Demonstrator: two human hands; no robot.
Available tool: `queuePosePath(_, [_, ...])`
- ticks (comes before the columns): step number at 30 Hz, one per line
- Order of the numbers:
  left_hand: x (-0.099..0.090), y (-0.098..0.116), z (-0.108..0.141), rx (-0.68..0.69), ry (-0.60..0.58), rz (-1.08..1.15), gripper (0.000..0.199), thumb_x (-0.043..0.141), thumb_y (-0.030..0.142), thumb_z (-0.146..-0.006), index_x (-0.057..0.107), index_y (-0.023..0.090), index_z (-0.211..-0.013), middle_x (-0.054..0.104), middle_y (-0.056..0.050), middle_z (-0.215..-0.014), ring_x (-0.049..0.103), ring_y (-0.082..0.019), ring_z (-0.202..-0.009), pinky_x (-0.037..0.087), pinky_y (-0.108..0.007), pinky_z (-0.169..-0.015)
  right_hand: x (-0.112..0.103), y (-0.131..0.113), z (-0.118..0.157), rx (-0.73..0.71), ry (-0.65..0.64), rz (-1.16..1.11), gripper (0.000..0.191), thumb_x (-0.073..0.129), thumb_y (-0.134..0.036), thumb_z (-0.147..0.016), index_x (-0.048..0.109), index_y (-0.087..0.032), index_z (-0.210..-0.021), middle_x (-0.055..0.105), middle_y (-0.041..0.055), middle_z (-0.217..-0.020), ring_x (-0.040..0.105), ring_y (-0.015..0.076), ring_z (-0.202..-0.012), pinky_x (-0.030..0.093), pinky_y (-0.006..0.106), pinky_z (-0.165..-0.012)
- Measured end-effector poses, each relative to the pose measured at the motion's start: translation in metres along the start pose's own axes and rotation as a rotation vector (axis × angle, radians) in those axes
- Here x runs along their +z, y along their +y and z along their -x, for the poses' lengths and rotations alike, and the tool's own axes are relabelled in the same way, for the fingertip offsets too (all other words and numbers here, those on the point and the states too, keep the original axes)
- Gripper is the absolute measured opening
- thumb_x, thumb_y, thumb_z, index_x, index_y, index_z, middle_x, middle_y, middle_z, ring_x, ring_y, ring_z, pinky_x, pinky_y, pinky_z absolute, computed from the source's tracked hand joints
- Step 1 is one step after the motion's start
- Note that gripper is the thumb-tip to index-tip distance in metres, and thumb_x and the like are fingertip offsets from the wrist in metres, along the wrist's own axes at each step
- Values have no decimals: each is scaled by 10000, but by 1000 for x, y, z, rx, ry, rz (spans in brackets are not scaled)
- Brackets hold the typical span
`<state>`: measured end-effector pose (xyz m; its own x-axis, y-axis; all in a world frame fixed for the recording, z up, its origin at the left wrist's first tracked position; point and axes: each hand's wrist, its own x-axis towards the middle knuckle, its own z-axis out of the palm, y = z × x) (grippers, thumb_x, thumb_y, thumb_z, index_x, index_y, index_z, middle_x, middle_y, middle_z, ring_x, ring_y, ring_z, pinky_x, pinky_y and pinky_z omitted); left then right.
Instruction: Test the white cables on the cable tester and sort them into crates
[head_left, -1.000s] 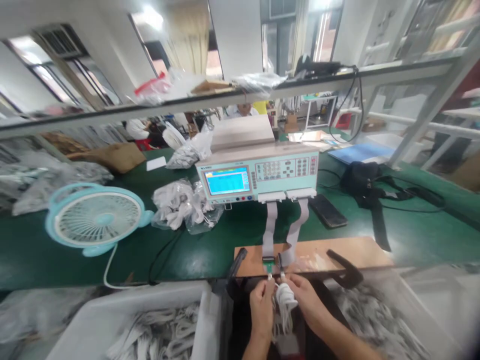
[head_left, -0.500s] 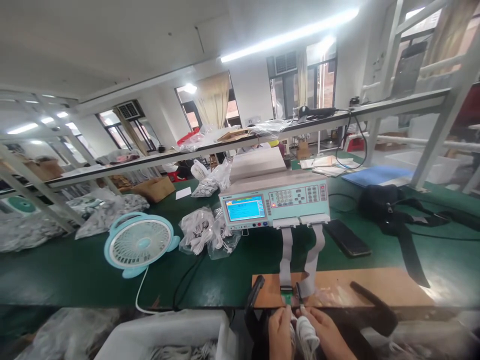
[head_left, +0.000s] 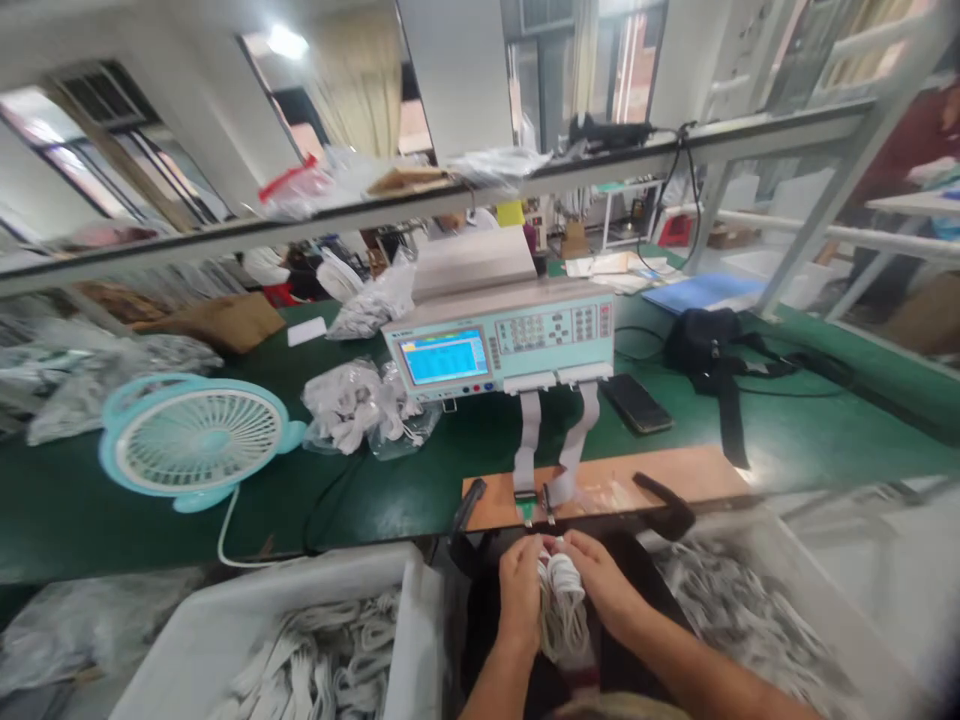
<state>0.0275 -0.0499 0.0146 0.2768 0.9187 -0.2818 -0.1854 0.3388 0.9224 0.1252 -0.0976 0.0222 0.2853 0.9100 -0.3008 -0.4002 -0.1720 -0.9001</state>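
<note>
"Why's the bin [head_left: 176, 650] at left?"

"Probably for easy reach; looped cables fill it."

"And the hands?"

"The left hand [head_left: 517, 590], just below the green board [head_left: 526, 511], pinches the coiled white cable [head_left: 564, 600]; the right hand [head_left: 600, 580] closes on its other side, perhaps keeping the ends near the board."

"Anything in the way?"

"The black bracket [head_left: 666, 512] at right could crowd that forearm."

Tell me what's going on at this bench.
The person's left hand and right hand hold a coiled white cable between them, and both hands are apart from the green connector. Two ribbon cables run down from an instrument with a lit screen.
</note>
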Motion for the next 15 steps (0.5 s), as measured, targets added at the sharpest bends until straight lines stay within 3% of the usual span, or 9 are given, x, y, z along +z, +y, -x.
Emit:
queuePosePath(3, [-3,1,12,-261,-39,250,317,633,461,-721,608,145,-720,588,0,-636,509,-106,-509,323,-188,-414,-50,-20,15,31,-68,264,342,560,-493,-730,451,-191,-612,422,-51,-537,382,102,-501,310,219,-489])
queuePosePath(5, [-6,0,15,-401,-54,390,351,632,490,-717,582,143,-691,580,-2,-629,497,-95,-470,286,-179,-372,-92,-32,23,30,-94,642,300,532,-443,-749,479,-190,-596,442,-32,-542,424,124,-525,335,234,-506])
queuePosePath(7, [-4,0,16,-457,-58,489,345,651,464,-714,541,147,-632,520,27,-551,448,-75,-422,280,-177,-368,-124,-42,32,-76,37,1018,241,561,-392,-727,521,-189,-604,522,11,-620,497,162,-599,387,271,-578])
queuePosePath(9, [3,0,17,-461,-53,542,329,664,427,-715,511,156,-610,449,58,-497,398,-65,-398,277,-180,-374,-131,-44,40,-154,95,1149,188,578,-378,-727,581,-191,-707,591,57,-765,552,194,-695,423,308,-666])
queuePosePath(10, [8,1,17,-438,-50,555,332,660,418,-722,494,160,-596,420,67,-482,379,-63,-396,281,-184,-380,-125,-41,44,-154,51,1099,201,579,-391,-739,599,-197,-789,607,68,-839,566,202,-744,432,316,-706])
queuePosePath(12, [19,3,21,-315,-42,543,350,631,397,-754,450,169,-559,384,72,-475,360,-67,-408,301,-199,-402,-101,-28,50,-48,-173,815,283,554,-453,-779,591,-217,-933,621,59,-913,577,196,-814,445,309,-754])
queuePosePath(14, [26,7,27,-94,-45,464,348,594,342,-792,423,177,-538,385,65,-490,376,-79,-444,345,-218,-454,-72,-9,50,217,-351,387,389,478,-551,-813,566,-212,-982,621,43,-883,588,182,-776,467,307,-701])
queuePosePath(15, [28,8,31,29,-63,402,334,580,306,-804,425,179,-537,395,59,-503,396,-87,-472,370,-230,-493,-59,0,49,330,-365,172,448,432,-598,-816,554,-200,-980,615,35,-821,592,174,-713,472,309,-656])
